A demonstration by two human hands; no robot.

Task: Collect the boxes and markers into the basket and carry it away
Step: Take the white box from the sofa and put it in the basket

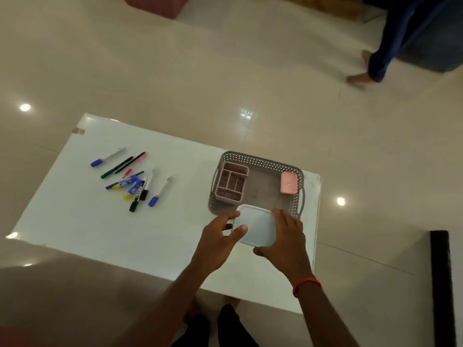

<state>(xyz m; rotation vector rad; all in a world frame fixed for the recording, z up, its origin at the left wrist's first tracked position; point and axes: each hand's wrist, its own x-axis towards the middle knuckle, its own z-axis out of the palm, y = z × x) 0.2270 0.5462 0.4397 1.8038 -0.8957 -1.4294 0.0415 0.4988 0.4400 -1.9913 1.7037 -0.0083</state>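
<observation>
A grey perforated basket (pixel 260 163) stands at the right end of the white table (pixel 75 221). Inside it sit a pink divided organiser box (pixel 231 183) on the left and a small pink box (pixel 288 182) at the right. A white square lidded box (pixel 256 225) is held over the basket's near rim. My left hand (pixel 219 237) grips its left side with the thumb on the lid, and my right hand (pixel 286 237) grips its right side. Several markers and glue sticks (pixel 132 179) lie scattered on the table's left half.
The table stands on a glossy beige tiled floor. Another person's leg and bare foot (pixel 360 77) are at the upper right beside a dark blue seat. A dark strip (pixel 442 284) lies on the floor at the right, and a maroon seat (pixel 155 5) sits at the top.
</observation>
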